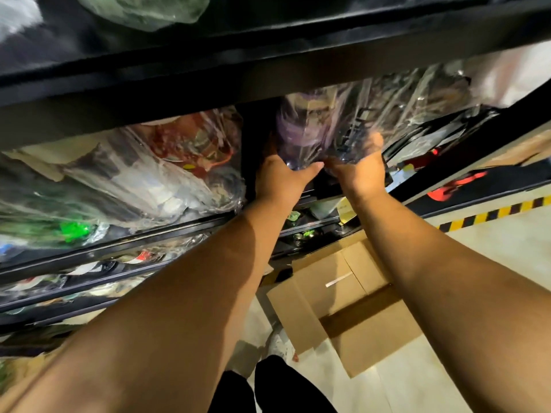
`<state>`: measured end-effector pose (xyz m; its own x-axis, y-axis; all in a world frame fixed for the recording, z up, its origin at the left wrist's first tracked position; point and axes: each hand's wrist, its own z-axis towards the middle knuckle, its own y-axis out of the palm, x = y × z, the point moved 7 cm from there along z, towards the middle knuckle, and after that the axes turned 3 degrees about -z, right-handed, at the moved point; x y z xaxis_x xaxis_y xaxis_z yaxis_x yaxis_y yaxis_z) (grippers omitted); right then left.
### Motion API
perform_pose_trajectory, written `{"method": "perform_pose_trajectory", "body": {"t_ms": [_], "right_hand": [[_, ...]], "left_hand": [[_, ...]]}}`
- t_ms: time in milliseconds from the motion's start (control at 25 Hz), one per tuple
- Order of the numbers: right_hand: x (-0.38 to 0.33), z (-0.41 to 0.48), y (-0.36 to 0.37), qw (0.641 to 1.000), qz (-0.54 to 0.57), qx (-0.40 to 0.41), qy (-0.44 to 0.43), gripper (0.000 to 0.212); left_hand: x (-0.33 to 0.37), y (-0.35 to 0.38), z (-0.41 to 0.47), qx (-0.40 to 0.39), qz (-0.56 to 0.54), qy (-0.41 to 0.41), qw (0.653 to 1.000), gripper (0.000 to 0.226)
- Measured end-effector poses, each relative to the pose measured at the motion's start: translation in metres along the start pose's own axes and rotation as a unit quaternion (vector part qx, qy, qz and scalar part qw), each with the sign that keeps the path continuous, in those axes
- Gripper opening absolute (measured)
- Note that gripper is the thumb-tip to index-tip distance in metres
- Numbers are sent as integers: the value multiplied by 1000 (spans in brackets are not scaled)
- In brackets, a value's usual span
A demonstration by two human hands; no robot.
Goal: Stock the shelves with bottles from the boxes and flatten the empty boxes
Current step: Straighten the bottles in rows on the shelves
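bottles: plastic-wrapped purple pack (301, 129) at the shelf (185, 93) edge, just under the black upper beam
hands: left hand (281, 180) and right hand (362, 171) side by side under the pack, both clamped on its lower end, fingers wrapped over the film
neighbours: wrapped bundle with red print (179, 156) left of the pack, clear-wrapped stock (417, 96) right of it
box: open cardboard box (351, 296) on the floor below the pack, flaps out
floor: yellow-black tape (492, 213) right of the box

Yellow-and-black hazard tape (495, 214) runs across the pale floor (507, 245), near black trousers (268, 389) below
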<state>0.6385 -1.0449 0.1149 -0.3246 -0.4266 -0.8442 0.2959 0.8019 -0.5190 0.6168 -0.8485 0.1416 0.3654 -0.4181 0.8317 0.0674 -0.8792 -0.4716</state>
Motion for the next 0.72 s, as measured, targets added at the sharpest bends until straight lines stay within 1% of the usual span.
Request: {"method": "perform_pose_trajectory", "body": {"t_ms": [40, 120, 360, 600, 720], "right_hand": [[4, 6, 1, 1000, 3, 3, -13, 97], [5, 9, 2, 999, 0, -9, -34, 81], [-2, -7, -7, 998, 4, 9, -65, 60], [-1, -12, -5, 998, -7, 18, -56, 61], [0, -12, -3, 999, -12, -2, -48, 68]], "left_hand": [[-1, 0, 4, 4, 6, 2, 1000, 56], [-4, -1, 6, 13, 20, 3, 1000, 50], [-11, -14, -1, 31, 28, 16, 999, 67], [-8, -25, -13, 42, 32, 31, 998, 77], [-11, -21, -14, 24, 31, 22, 999, 84]]}}
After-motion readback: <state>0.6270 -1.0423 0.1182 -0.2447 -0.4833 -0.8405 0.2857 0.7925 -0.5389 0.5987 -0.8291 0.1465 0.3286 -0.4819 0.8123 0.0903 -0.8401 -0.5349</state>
